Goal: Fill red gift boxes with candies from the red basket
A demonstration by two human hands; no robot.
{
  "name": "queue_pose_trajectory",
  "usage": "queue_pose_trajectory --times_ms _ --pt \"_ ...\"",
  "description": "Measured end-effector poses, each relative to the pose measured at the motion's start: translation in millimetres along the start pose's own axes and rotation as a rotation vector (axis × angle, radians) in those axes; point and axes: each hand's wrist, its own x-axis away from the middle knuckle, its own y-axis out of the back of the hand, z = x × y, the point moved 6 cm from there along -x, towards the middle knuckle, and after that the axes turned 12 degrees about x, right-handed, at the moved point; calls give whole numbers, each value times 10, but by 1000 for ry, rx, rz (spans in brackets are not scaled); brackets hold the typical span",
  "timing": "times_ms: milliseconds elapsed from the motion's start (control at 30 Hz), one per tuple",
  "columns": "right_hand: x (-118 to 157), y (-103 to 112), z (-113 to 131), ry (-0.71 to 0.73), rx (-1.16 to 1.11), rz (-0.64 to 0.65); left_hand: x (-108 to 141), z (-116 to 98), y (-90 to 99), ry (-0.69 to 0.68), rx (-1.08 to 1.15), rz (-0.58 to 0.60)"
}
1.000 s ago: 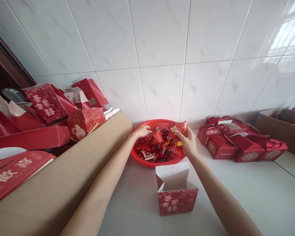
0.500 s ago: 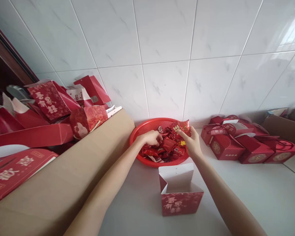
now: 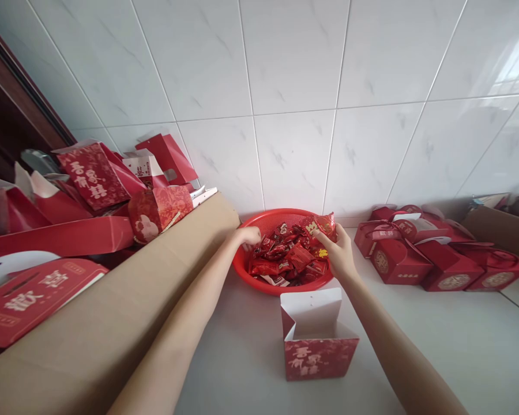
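Observation:
A round red plastic basket (image 3: 259,283) stands against the wall, filled with red-wrapped candies (image 3: 298,256). My right hand (image 3: 341,252) is closed on a red candy packet (image 3: 313,226) with gold print, over the basket's right side. At the left rim, my left hand (image 3: 249,236) has its fingers curled down into the basket; whether they hold anything is hidden. An open red gift box (image 3: 320,358) with white lettering sits in front of the basket, its white inner flap raised.
On the left, a large cardboard box (image 3: 155,294) is heaped with red gift boxes (image 3: 95,178). Several closed red gift boxes (image 3: 400,259) are grouped on the right, beside another cardboard box (image 3: 497,227). A white tiled wall (image 3: 294,155) rises behind the basket.
My left hand has moved from the middle of the candies leftwards to the basket's left rim. The right hand keeps its packet in nearly the same place. The view has shifted slightly.

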Motion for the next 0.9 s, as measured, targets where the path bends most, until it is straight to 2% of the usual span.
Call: queue_pose_trajectory --times_ms 133,333,433,600,733,900 --pt "-4 -3 7 21 28 8 -26 197 -237 221 -60 103" --pt "15 -5 57 5 20 11 104 94 -373 241 12 179" --pt "28 -8 85 -5 15 16 213 -51 -413 196 83 207" --pt "30 -2 90 -2 35 15 285 -401 -439 21 202 156" --pt "17 8 66 8 48 8 319 -621 -499 -59 167 135" --pt "17 0 50 0 32 28 479 -823 -541 -212 258 202"
